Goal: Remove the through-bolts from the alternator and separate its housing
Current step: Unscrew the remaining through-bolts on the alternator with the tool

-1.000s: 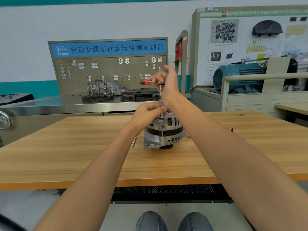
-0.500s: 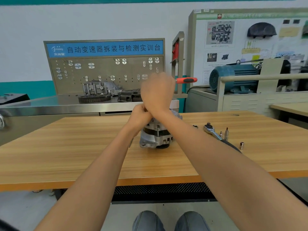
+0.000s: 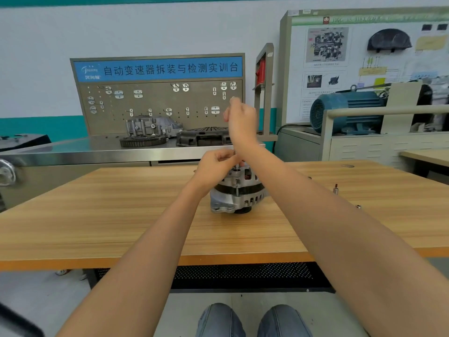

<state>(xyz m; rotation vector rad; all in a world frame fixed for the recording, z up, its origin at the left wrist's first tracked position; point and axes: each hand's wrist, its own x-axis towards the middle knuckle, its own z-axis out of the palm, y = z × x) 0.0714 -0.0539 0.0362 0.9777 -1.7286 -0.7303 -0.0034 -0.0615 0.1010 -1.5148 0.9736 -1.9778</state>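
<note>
A silver alternator (image 3: 239, 199) stands on end in the middle of the wooden table (image 3: 109, 215). My left hand (image 3: 216, 165) is at its top edge, fingers curled round the lower end of a socket-wrench shaft that meets a through-bolt there. Directly above, my right hand (image 3: 241, 120) is raised and blurred, curled round the wrench's upper end. Only a small pale tip shows above its fingers. The red handle and most of the shaft are hidden behind my right hand and wrist.
Two small sockets (image 3: 335, 189) (image 3: 358, 206) stand on the table to the right. Behind the table runs a steel bench (image 3: 73, 152) with gearbox parts (image 3: 150, 128) and a pegboard. A blue motor (image 3: 347, 110) sits on a cabinet at the back right.
My right hand has swung the wrench round on the shaft: the red handle pointed left, then right, and is now out of sight. My left hand stayed at the alternator's top.
</note>
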